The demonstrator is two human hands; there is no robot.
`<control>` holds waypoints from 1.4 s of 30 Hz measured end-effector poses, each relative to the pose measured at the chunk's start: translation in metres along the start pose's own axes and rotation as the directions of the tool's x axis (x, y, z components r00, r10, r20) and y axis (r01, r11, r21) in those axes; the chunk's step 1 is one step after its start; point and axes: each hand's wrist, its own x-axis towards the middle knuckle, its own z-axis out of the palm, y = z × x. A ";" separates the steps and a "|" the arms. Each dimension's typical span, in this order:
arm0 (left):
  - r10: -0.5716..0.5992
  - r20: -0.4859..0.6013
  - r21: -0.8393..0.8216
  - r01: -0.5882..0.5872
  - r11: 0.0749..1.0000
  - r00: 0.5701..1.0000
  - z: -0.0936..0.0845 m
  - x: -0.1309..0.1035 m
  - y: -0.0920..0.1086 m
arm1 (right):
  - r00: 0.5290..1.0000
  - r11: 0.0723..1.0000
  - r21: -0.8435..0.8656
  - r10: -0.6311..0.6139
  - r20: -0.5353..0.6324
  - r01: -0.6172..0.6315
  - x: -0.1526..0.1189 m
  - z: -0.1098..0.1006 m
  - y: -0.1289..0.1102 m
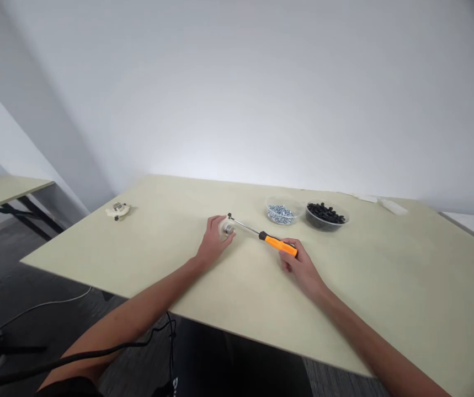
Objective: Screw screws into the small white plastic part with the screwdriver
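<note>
My left hand [215, 240] is closed around a small pale part with a round metal piece [228, 229], held just above or on the table. In my right hand [301, 266] is a screwdriver [280, 244] with an orange and black handle. Its metal shaft points left, and its tip meets a small black piece [229, 215] at the upper edge of the held part. Whether that black piece is attached to the part cannot be made out.
A clear bowl of silvery screws [280, 214] and a bowl of black pieces [325, 215] stand behind my right hand. A similar pale part [118, 210] lies far left. A white object [393, 207] lies at the back right of the table [158, 204].
</note>
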 end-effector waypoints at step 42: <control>-0.051 0.145 0.044 0.045 0.998 0.988 -0.024 -0.047 0.050 | 0.969 0.964 -0.160 -0.229 -0.093 0.213 -0.086 -0.004 0.000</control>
